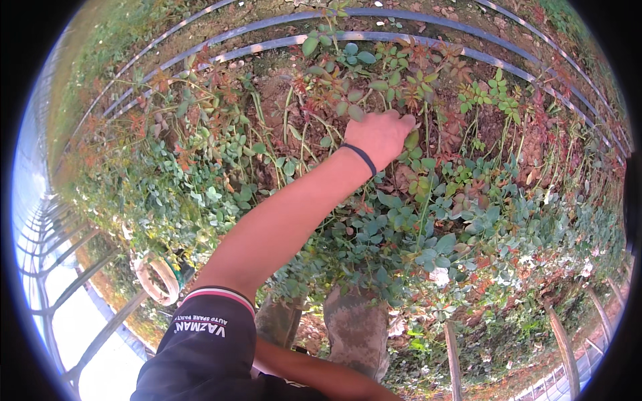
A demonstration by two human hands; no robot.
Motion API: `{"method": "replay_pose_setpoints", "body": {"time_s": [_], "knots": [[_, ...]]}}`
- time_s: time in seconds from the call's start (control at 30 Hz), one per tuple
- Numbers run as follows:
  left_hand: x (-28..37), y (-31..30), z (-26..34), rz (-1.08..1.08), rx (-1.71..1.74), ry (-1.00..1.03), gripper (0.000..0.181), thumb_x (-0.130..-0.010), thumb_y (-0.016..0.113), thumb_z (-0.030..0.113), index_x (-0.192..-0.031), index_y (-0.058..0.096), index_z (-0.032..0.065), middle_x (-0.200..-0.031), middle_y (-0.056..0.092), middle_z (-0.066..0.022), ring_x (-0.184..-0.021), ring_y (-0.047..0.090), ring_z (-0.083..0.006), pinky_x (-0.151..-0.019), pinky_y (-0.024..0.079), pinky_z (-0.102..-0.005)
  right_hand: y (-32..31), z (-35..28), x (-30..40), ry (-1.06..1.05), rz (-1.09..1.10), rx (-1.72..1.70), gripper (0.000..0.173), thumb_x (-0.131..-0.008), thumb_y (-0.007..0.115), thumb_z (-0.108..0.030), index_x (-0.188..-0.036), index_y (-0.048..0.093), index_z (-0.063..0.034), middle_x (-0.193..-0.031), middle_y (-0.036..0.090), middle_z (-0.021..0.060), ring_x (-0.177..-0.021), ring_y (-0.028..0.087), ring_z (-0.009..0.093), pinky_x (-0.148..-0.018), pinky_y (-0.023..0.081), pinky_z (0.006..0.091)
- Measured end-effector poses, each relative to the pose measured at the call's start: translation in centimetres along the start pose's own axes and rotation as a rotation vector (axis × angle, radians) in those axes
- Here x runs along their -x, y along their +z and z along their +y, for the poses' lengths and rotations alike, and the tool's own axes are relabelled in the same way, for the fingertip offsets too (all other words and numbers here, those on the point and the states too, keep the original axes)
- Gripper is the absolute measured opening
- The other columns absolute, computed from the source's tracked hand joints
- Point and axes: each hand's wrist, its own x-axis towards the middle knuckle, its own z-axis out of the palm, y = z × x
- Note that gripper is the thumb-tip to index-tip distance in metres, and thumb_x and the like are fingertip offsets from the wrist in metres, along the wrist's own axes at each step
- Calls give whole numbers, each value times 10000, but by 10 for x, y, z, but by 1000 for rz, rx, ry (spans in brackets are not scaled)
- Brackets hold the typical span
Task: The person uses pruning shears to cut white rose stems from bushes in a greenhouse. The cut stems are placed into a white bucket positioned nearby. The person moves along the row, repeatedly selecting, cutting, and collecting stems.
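My left hand (379, 136), a dark band (360, 156) round its wrist, reaches in among the rose bushes (386, 220). Its fingers are curled in at a rose stem, and the back of the hand hides the fingertips. Green leaves (412, 141) stick out just beside the knuckles, and reddish young shoots (416, 95) rise past the hand. Bare upright stems (288, 113) stand to its left. Of my right arm only the forearm (321, 368) shows, low in the picture under my left sleeve (205, 331); the right hand is out of sight.
Dark pipes (351, 36) run across the soil beyond the plants. A roll of pale tape or band (158, 278) is at the left. My legs in camouflage trousers (356, 326) are against the foliage, with wooden stakes (452, 358) behind on the right. Greenhouse framing (85, 273) curves along the left.
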Motion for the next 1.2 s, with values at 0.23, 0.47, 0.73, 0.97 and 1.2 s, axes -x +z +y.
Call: {"method": "replay_pose_setpoints", "body": {"time_s": [0.23,0.47,0.73,0.97,1.2], "knots": [[-51,17,37,-369,-421,133,190,-768,593,143,-930,685,106,-921,637,-45,-886,613,-231,-596,470,-374,-16,-4,14,27,7,60,248,-869,476,-176,-1025,586,-17,-951,616,125,-832,582,216,-680,461,349],[-45,33,32,-274,-369,180,167,-750,601,159,-872,674,72,-859,633,-61,-819,608,-251,-560,435,-392,-33,-10,28,53,55,103,245,-865,485,-174,-1022,588,-17,-946,618,126,-826,585,216,-674,463,348],[62,-2,-11,14,691,56,211,-764,539,34,-962,482,-13,-860,578,-218,-813,568,-422,-683,465,-461,-35,27,8,93,88,226,241,-861,495,-171,-1019,592,-18,-941,621,128,-819,588,217,-667,465,347],[137,-4,-87,17,1634,-439,163,-848,632,155,-857,592,-3,-726,603,-23,-603,565,-73,-511,471,-239,-37,56,-11,70,129,364,238,-857,504,-169,-1016,594,-18,-936,623,129,-813,590,218,-661,466,346],[89,10,-159,548,1116,-404,126,-805,554,5,-930,536,7,-799,580,-46,-614,579,-123,-515,503,-263,-43,70,-16,162,155,413,250,-837,525,-178,-1018,586,-17,-939,620,138,-826,592,235,-673,469,354]]}}
